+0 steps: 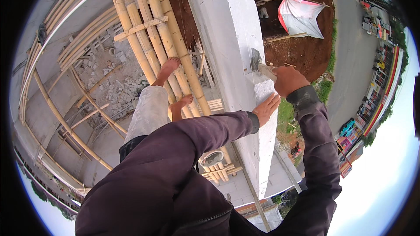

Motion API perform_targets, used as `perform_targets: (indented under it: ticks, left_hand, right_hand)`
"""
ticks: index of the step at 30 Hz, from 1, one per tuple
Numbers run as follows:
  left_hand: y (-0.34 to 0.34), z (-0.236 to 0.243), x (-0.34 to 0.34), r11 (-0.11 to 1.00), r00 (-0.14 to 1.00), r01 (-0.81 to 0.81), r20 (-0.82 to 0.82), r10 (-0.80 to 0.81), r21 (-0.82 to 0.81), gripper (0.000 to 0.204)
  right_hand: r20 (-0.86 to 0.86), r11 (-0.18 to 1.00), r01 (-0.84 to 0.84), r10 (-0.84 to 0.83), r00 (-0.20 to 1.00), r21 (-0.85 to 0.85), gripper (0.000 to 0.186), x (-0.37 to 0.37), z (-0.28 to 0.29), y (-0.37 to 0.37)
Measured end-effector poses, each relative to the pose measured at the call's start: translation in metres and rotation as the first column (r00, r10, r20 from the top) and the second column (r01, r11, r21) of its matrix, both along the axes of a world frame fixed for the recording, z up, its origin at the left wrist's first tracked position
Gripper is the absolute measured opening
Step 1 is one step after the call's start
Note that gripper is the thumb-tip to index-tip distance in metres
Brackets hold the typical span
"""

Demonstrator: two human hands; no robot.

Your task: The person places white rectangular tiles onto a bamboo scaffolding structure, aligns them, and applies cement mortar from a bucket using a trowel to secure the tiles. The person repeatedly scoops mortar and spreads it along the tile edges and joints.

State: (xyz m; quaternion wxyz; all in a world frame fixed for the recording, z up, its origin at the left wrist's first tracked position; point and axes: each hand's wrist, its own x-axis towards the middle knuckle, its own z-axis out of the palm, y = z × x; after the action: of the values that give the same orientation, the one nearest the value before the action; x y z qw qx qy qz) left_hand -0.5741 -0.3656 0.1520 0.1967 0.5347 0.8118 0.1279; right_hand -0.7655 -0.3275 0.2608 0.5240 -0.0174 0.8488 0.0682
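Observation:
My right hand [290,80] is closed round the light handle of a trowel [267,71]. Its dark metal blade rests against the top of the pale block wall [245,30], beside a grey patch. Just nearer to me, my left hand [266,110] lies flat on the wall top with fingers stretched out, holding nothing. A thin string line runs along the wall above the blade.
My bare feet stand on bamboo poles [151,26] left of the wall. A bucket [211,158] of grey mix stands below my left arm. Rubble [124,76] lies far below. Across the wall are red soil, a pale sheet [302,17] and a road [350,52].

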Motion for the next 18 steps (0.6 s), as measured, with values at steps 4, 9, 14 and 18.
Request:
perform_targets:
  ticks: [4, 9, 14, 18]
  left_hand:
    - [-0.01, -0.01, -0.002, 0.999, 0.999, 0.017, -0.049, -0.015, 0.039, 0.059]
    - [0.004, -0.004, -0.031, 0.996, 0.999, -0.013, -0.031, 0.016, 0.087, 0.053]
    - [0.03, 0.01, -0.057, 0.999, 0.848, -0.017, 0.529, -0.001, 0.029, 0.052]
    - [0.081, 0.014, -0.062, 0.987, 0.97, 0.157, -0.194, -0.148, 0.034, 0.069]
  right_hand:
    - [-0.195, 0.996, 0.046, -0.061, 0.979, -0.081, 0.043, -0.008, 0.001, -0.009]
    - [-0.084, 0.997, 0.074, -0.071, 0.994, 0.032, 0.04, -0.006, 0.001, 0.012]
    - [-0.307, 0.885, 0.421, -0.464, 0.831, -0.197, 0.044, 0.055, 0.029, 0.066]
    - [-0.633, 0.658, 0.559, -0.722, 0.278, -0.505, 0.044, 0.181, 0.046, 0.074]
